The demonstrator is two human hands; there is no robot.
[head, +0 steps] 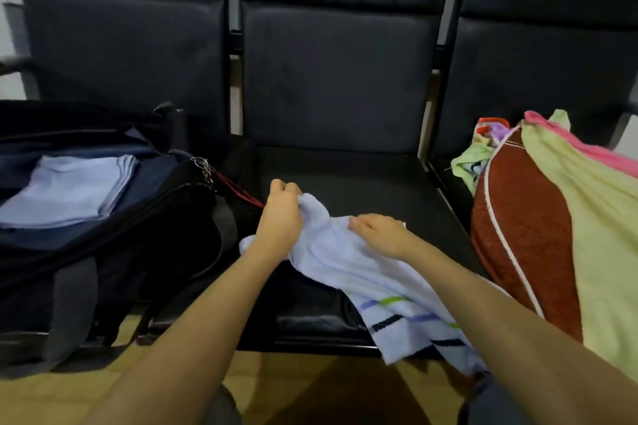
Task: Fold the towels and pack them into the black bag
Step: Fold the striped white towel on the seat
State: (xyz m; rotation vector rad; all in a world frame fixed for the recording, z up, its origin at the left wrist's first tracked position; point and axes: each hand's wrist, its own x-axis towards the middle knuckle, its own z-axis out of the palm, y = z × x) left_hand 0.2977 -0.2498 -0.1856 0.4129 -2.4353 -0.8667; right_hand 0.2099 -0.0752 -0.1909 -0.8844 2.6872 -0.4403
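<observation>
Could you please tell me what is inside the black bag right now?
The open black bag holds a stack of folded pale blue towels lying on dark blue fabric. Anything beneath the stack or deeper in the bag is covered and cannot be seen.

- Three dark padded seats [336,79] stand in a row with upright backs.
- Yellowish floor [300,376] shows below the seat fronts.
- Pale wall [7,28] at far left.

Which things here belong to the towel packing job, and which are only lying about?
Job: pale blue striped towel, gripped by left hand, right hand on it; black bag; folded towels inside it; unfolded towel pile.

Lying about: keychain; empty chair backs.
</observation>
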